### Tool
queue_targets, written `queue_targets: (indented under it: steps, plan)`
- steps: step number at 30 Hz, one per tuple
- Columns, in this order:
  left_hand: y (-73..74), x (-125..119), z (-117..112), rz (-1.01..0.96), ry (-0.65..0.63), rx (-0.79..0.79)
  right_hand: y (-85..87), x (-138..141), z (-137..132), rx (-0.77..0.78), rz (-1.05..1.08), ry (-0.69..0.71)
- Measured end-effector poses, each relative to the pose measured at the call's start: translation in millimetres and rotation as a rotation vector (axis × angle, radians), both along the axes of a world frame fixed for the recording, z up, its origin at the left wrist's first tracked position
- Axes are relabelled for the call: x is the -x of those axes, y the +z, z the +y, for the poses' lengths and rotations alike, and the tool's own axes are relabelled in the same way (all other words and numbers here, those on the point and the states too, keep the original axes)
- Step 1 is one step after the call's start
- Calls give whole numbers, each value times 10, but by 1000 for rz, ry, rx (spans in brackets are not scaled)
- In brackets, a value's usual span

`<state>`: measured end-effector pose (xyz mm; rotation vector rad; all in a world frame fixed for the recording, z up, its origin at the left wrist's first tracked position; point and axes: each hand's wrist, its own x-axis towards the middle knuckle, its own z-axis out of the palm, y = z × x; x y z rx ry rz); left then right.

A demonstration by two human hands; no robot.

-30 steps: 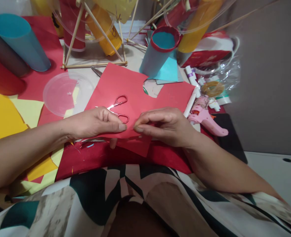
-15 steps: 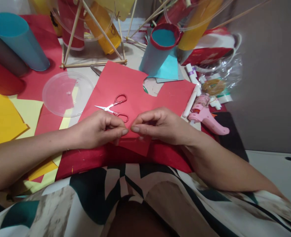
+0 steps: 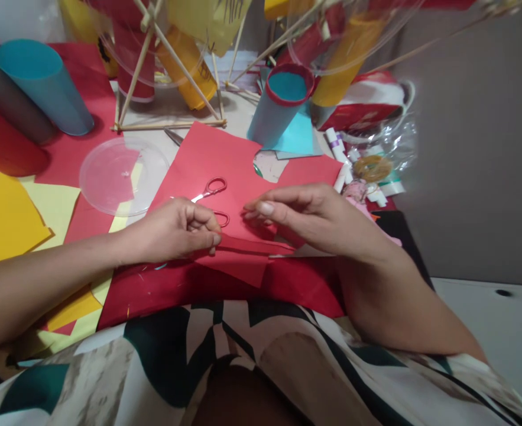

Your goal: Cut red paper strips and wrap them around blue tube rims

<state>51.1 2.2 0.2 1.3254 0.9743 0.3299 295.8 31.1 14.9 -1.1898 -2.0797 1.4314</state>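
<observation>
Red paper strip (image 3: pixel 252 245) is extending rightward over the near part of the red sheet (image 3: pixel 207 154), its left end being clamped between the thumb and fingers of the left hand (image 3: pixel 176 231). The right hand (image 3: pixel 311 216) is hovering near the strip, fingers curled; whether its fingertips are meeting cannot be told. Red-handled scissors (image 3: pixel 204 194) are lying on the sheet, partly behind the left hand.

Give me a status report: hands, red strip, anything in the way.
Left hand pinching red strip; right hand holding nothing visible. Strip stretching rightward from left hand. Possible snag: scissors on red paper, partly hidden behind left hand.
</observation>
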Motion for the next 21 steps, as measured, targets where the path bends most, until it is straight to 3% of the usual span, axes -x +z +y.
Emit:
queue_targets:
  steps: [6,10,21]
  plan:
    - [-68,-38,-106,33,-9,-194,-89,95,-94,177,38,199]
    - [-135,-40,-147,80,6,-275,-212,146,-102,396,92,212]
    - [-54,-17,-88,-121,78,39,-233,149,-41,558,105,156]
